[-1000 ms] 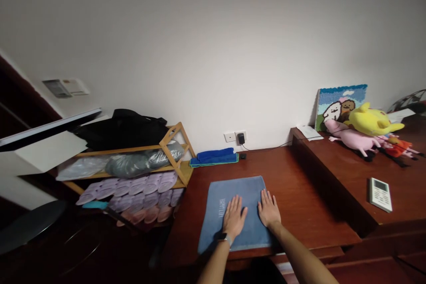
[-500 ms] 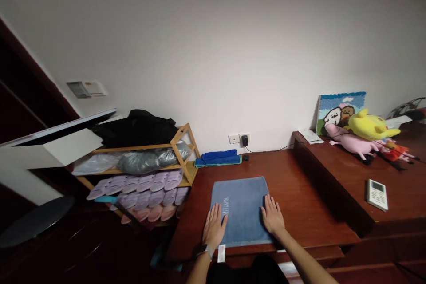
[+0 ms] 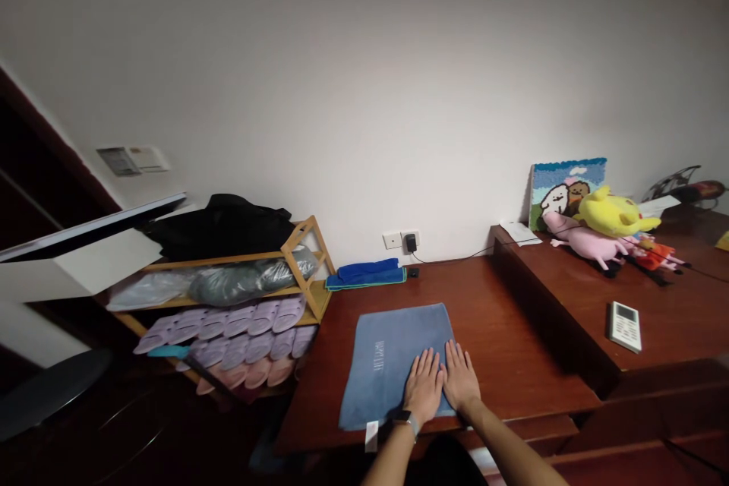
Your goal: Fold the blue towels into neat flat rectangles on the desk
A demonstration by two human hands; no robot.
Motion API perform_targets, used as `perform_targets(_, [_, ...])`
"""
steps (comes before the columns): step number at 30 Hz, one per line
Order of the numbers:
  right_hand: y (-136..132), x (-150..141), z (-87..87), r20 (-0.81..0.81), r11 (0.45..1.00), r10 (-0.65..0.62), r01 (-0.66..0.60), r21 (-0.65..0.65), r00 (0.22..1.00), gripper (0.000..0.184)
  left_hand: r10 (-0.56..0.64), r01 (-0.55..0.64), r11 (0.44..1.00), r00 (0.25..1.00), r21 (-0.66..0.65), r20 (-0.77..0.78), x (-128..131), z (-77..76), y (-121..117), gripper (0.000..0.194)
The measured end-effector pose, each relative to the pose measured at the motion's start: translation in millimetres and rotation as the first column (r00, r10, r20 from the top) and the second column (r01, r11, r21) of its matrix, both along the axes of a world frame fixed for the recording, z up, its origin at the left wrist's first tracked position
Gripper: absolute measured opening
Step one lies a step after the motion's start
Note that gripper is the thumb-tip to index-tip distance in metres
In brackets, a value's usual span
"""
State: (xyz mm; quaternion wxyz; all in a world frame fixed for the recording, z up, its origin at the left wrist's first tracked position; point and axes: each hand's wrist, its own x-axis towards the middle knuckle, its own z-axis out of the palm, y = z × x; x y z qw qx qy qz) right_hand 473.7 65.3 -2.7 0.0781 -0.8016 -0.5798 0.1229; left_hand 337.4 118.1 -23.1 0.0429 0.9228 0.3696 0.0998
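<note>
A grey-blue towel (image 3: 387, 353) lies flat on the low brown wooden desk (image 3: 501, 334), with a white tag hanging at its near edge. My left hand (image 3: 423, 387) rests palm down on the towel's near right part, fingers stretched out. My right hand (image 3: 459, 377) lies flat right beside it on the towel's right edge, fingers also extended. The two hands nearly touch. A dark watch band sits on my left wrist.
A folded blue cloth stack (image 3: 367, 273) lies at the wall by a socket with a plug (image 3: 410, 242). A bamboo rack (image 3: 239, 296) with purple slippers stands left. The raised desk on the right carries plush toys (image 3: 609, 228), a picture and a white remote (image 3: 625, 325).
My left hand slid from the towel's left edge to the right, ending beside my right hand. The right hand barely moved. The view shifted slightly.
</note>
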Motion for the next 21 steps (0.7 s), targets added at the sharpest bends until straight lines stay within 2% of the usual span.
perform_targets(2, [0,0,-0.4,0.011,1.000,0.004,-0.004,-0.011,1.000,0.068,-0.029,0.029,0.999,1.000,-0.022,-0.007,0,0.8,-1,0.058])
perform_targets(5, [0,-1,-2.5,0.011,1.000,-0.005,0.005,-0.002,1.000,0.068,-0.001,0.000,0.999,0.999,-0.040,-0.043,-37,2.2,9,0.059])
perform_targets(9, [4,-1,-2.9,0.025,1.000,0.000,0.001,-0.011,1.000,0.069,0.245,-0.246,0.969,0.965,-0.001,-0.090,-116,-0.3,29,0.059])
perform_targets(12, [8,0,-0.1,0.025,1.000,0.024,-0.024,-0.017,0.999,0.069,0.358,-0.356,0.934,0.929,0.038,-0.097,-157,-6.7,40,0.059])
perform_targets(15, [8,0,0.6,-0.003,1.000,0.004,-0.004,-0.014,1.000,0.068,0.389,-0.384,0.920,0.917,0.073,-0.090,-170,-13.9,43,0.060])
perform_targets(21, [-22,-6,-12.6,-0.039,0.999,-0.028,0.030,0.039,0.999,0.069,0.401,-0.389,0.912,0.912,0.130,-0.088,-162,-17.3,40,0.062])
